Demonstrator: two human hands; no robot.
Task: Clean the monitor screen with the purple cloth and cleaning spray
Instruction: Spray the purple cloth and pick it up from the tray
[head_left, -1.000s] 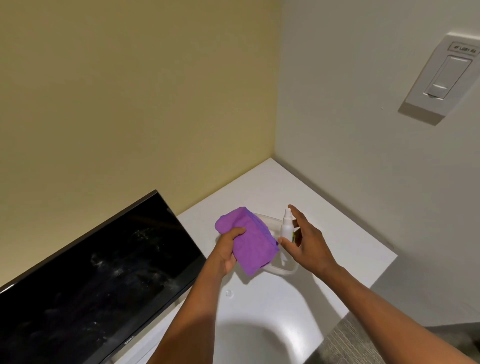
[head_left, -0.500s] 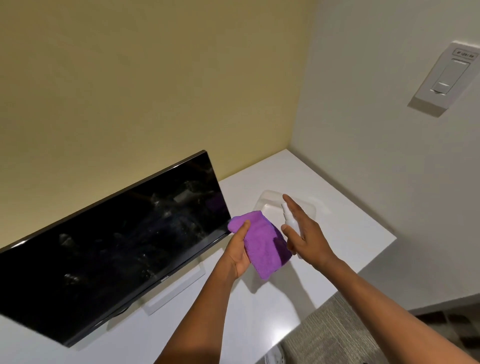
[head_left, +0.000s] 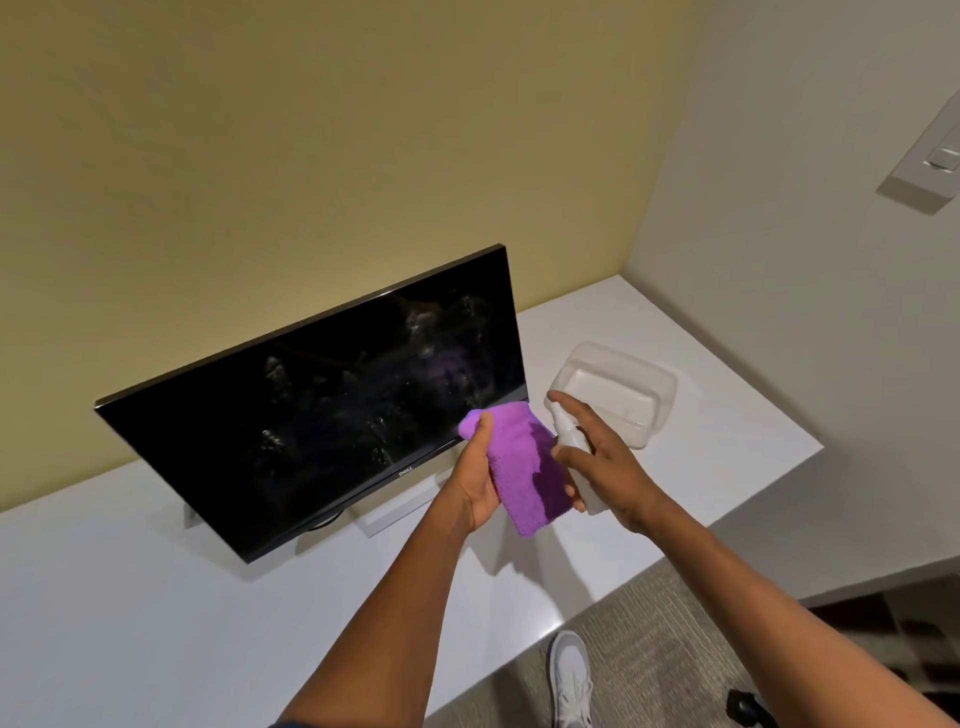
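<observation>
A black monitor with a smudged, dusty screen stands on the white desk, tilted in view. My left hand grips a folded purple cloth just in front of the screen's lower right corner. My right hand holds a small white spray bottle right beside the cloth, index finger resting on the nozzle top, the nozzle facing the cloth and screen.
A clear plastic tray sits on the desk to the right of the monitor, near the wall corner. A light switch plate is on the right wall. Below the desk edge are carpet and a white shoe.
My view has swung left, bringing the whole monitor into sight. Both hands moved away from the tray toward the screen's lower right corner, still holding cloth and bottle.
</observation>
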